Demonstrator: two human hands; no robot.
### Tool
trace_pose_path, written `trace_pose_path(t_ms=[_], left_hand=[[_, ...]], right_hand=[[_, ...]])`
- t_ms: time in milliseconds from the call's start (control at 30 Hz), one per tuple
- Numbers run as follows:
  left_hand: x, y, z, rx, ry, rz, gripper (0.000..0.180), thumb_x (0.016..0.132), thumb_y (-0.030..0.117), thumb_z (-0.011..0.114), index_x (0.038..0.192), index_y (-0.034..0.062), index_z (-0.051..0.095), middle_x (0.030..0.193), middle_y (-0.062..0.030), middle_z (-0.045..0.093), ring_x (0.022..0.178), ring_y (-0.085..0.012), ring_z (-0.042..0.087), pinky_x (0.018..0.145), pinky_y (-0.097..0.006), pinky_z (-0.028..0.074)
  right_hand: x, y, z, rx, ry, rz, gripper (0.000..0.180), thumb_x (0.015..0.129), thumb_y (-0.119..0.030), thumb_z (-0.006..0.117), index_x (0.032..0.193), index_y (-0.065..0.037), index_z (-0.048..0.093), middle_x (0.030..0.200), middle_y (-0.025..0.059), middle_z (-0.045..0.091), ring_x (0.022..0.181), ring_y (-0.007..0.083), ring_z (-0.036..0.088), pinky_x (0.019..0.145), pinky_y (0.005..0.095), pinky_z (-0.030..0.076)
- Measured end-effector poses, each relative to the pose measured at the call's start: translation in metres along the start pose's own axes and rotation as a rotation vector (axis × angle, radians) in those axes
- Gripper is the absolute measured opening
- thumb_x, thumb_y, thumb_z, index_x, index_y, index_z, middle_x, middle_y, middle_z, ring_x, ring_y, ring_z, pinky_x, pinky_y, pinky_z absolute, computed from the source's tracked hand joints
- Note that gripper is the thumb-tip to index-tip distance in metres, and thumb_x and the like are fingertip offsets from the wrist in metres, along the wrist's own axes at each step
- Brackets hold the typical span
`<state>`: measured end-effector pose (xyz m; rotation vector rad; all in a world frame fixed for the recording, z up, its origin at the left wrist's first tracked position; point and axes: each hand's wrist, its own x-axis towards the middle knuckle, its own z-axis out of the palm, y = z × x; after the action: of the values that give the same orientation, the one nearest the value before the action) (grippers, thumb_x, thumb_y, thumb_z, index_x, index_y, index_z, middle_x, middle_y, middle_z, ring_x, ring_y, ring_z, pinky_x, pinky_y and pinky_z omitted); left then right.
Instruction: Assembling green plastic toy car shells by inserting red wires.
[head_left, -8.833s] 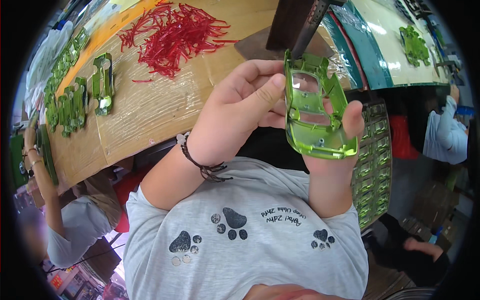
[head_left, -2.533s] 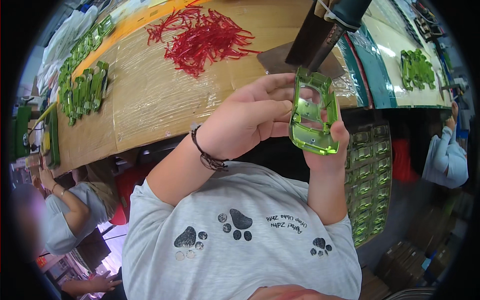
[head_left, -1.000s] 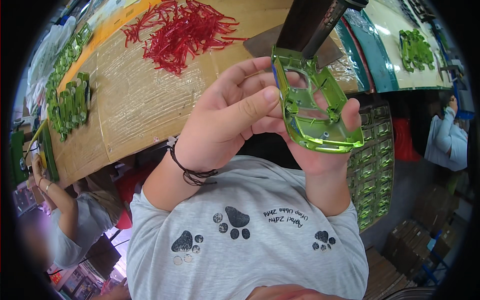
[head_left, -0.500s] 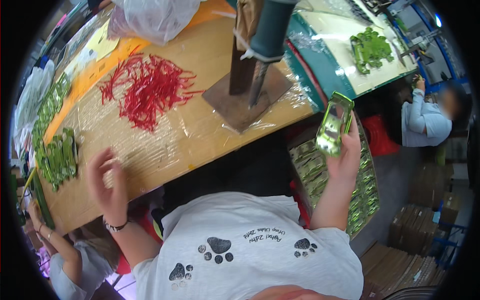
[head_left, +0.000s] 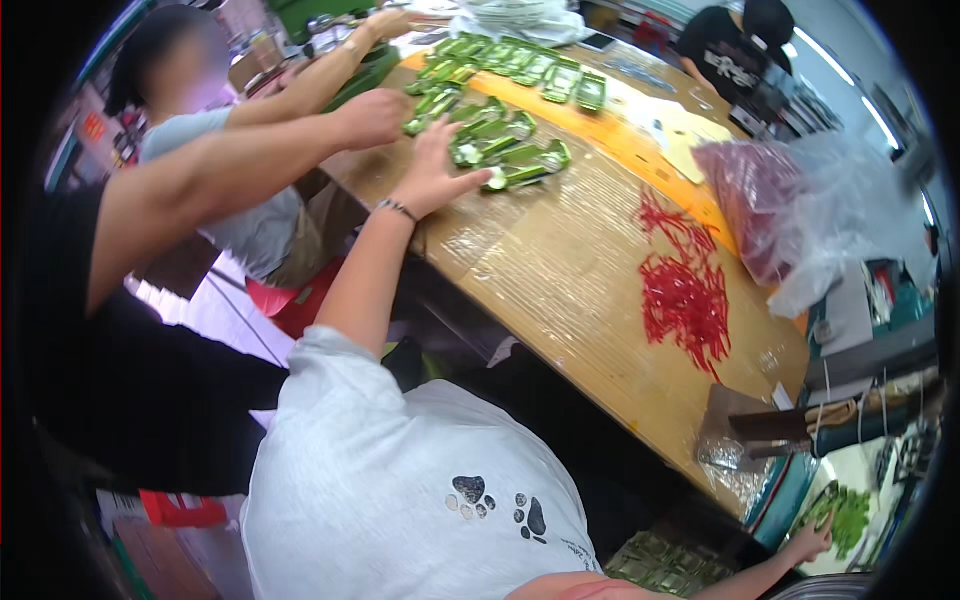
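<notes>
My left hand (head_left: 432, 178) reaches over the table's left end with its fingers spread and thumb stretched out. It is open, right beside a group of shiny green plastic casings (head_left: 515, 160); whether the thumb touches the nearest one cannot be made out. At the lower right, small near the picture's rim, my right hand (head_left: 806, 545) is closed around the lower end of a green plastic casing (head_left: 822, 498). That casing partly merges with a pile of green pieces (head_left: 852, 518) behind it.
Red strips (head_left: 685, 305) lie heaped on the cardboard-covered table (head_left: 545, 260). A metal post (head_left: 770, 428) stands at its right end, a plastic bag (head_left: 760, 200) at the back. A co-worker's black-sleeved arm (head_left: 250, 165) reaches in beside mine; a seated person (head_left: 235, 130) works further left. More casings (head_left: 655, 562) fill a box below.
The view has swung to the left. My left hand has moved out to the green casings, while my right hand has dropped to the lower right. A co-worker's arm has come into view.
</notes>
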<state>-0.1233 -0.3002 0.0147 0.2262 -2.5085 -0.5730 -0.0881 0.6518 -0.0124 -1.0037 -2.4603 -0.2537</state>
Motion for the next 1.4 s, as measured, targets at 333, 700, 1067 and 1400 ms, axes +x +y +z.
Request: trace_pose_path(t_ms=[333, 700, 1067, 1400], left_hand=[[0.017, 0.005, -0.005, 0.091, -0.244, -0.033, 0.079, 0.079, 0.058, 0.069, 0.135, 0.0055, 0.052, 0.151, -0.0218, 0.032, 0.139, -0.0388, 0.029, 0.115, -0.046, 0.026], [-0.029, 0.046, -0.006, 0.130, -0.141, 0.104, 0.061, 0.075, 0.044, 0.074, 0.120, 0.0040, 0.060, 0.138, -0.0247, 0.043, 0.125, -0.0437, 0.042, 0.108, -0.048, 0.034], [-0.101, 0.164, 0.017, 0.064, -0.151, 0.345, 0.064, 0.073, 0.045, 0.071, 0.119, 0.0036, 0.054, 0.135, -0.0267, 0.040, 0.119, -0.0427, 0.041, 0.105, -0.060, 0.028], [-0.118, 0.167, 0.003, -0.038, -0.189, 0.330, 0.051, 0.074, 0.025, 0.068, 0.120, 0.0079, 0.054, 0.141, -0.0214, 0.040, 0.126, -0.0418, 0.040, 0.107, -0.050, 0.033]], right_hand=[[0.060, -0.022, 0.030, -0.059, -0.047, 0.495, 0.083, 0.068, -0.078, 0.063, 0.141, -0.043, 0.046, 0.141, 0.0173, 0.043, 0.123, 0.0375, 0.044, 0.094, 0.0642, 0.033], [-0.043, -0.001, -0.025, 1.049, 0.330, 0.505, 0.080, 0.075, -0.061, 0.070, 0.128, -0.002, 0.059, 0.138, 0.0294, 0.043, 0.126, 0.0408, 0.042, 0.103, 0.0458, 0.040], [-0.332, -0.234, -0.203, 1.066, 0.377, -1.168, 0.022, 0.075, -0.010, 0.062, 0.095, -0.018, 0.065, 0.095, 0.0071, 0.052, 0.089, 0.0287, 0.052, 0.078, 0.0417, 0.047], [-0.306, -0.384, -0.236, 0.794, -0.150, -0.978, 0.029, 0.080, -0.012, 0.070, 0.108, -0.014, 0.070, 0.119, 0.0053, 0.054, 0.110, 0.0293, 0.048, 0.094, 0.0455, 0.038]])
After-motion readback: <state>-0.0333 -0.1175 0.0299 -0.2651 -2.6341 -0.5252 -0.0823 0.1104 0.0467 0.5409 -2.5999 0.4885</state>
